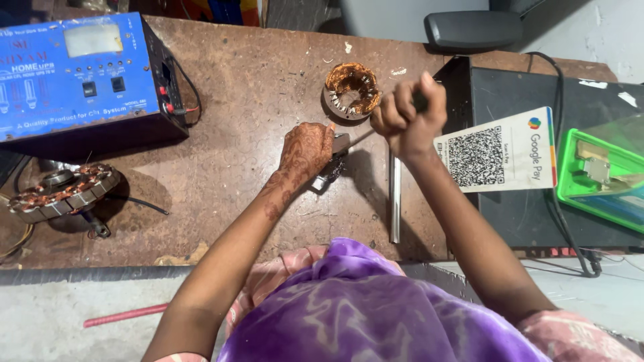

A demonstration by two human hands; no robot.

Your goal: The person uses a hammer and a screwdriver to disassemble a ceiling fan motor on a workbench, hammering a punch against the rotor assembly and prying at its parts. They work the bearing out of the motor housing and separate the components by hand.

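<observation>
**Worn brown counter, two hands on a small metal part**

On a scratched brown counter, the left hand presses down on a small metal part. Just beside it, the right hand is clenched around a screwdriver whose tip meets the part. A copper-wound stator sits just beyond both hands. A steel rod lies under the right wrist.

Place: a small electrical repair workshop.
Bench: a worn, stained brown worktable at the edge of a concrete ledge.
Motor parts: two copper-wound stators, one small, one larger at the left.
Equipment: a blue metal power-supply box with switches and leads.
Shop sign: a payment code card leaning on a black case.
</observation>
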